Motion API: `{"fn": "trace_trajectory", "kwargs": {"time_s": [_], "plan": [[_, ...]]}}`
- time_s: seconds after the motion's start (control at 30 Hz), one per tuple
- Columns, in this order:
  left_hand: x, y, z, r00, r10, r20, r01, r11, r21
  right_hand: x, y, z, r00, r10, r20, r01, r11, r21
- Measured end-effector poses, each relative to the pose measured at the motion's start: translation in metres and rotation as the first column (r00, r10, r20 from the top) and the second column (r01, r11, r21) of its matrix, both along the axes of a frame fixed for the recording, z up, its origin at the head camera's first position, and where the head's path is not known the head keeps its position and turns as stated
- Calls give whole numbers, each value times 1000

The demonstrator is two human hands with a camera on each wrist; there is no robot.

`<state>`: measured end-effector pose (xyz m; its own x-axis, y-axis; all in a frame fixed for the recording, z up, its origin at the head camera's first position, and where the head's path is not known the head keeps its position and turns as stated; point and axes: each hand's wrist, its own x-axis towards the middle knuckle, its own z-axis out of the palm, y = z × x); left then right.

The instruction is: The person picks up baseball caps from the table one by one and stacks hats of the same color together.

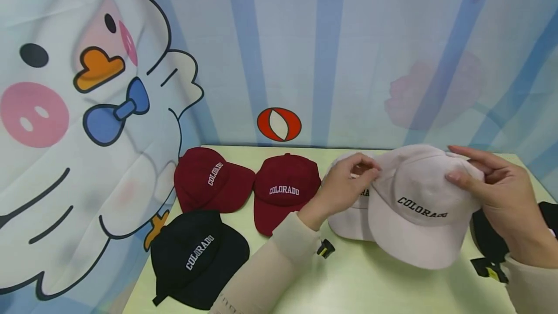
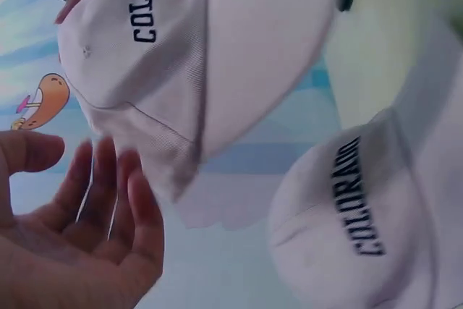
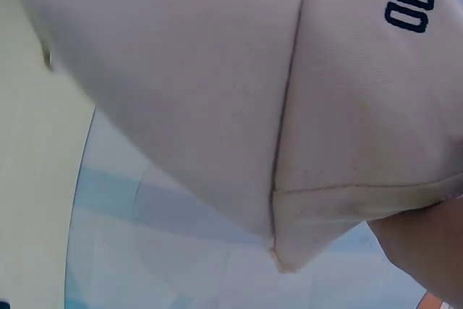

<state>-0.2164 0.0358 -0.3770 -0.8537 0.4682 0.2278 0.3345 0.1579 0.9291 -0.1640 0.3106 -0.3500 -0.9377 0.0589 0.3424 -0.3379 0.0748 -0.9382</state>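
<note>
My right hand (image 1: 510,195) pinches a pale pinkish-white COLORADO baseball cap (image 1: 429,183) at the right side of its crown, thumb in front. The cap hangs above the table, brim toward me and down. My left hand (image 1: 342,185) is at the cap's left side. In the left wrist view its loosely bent fingers (image 2: 145,200) stand just below the crown, with nothing between them and the thumb. A second pale baseball cap (image 1: 348,222) lies on the table behind, partly covered by the left hand and the held cap. The right wrist view shows mostly the held cap's brim (image 3: 173,77).
Two dark red caps (image 1: 285,183) sit along the back of the pale yellow table (image 1: 362,285). A black cap (image 1: 196,251) lies at front left. Another black item (image 1: 486,236) shows partly behind the right hand. A printed cloth backdrop (image 1: 287,62) rises behind the table.
</note>
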Motion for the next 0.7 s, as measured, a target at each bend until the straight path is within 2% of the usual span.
{"fn": "trace_trajectory", "kwargs": {"time_s": [0.1,0.17,0.23,0.37,0.5,0.6,0.7], "plan": [[-5,2,9,987,84,-137,-95,993,-73,0,-14,2,998,43,37,-43,999,11],[-8,5,11,976,96,-196,-124,983,-137,-1,-22,2,996,73,55,-74,997,15],[-9,7,10,971,79,-227,-122,975,-185,-1,-29,0,993,97,66,-99,995,16],[-9,7,4,976,43,-212,-87,976,-200,-4,-40,-4,993,106,61,-107,994,22],[-7,2,-1,982,64,-176,-93,983,-161,-6,-47,-8,994,100,53,-100,995,11],[-8,-2,-3,985,93,-147,-109,989,-100,-8,-50,-9,994,91,57,-92,996,21],[-12,-8,-4,992,91,-82,-91,996,10,-12,-53,-10,996,56,66,-61,995,84]]}}
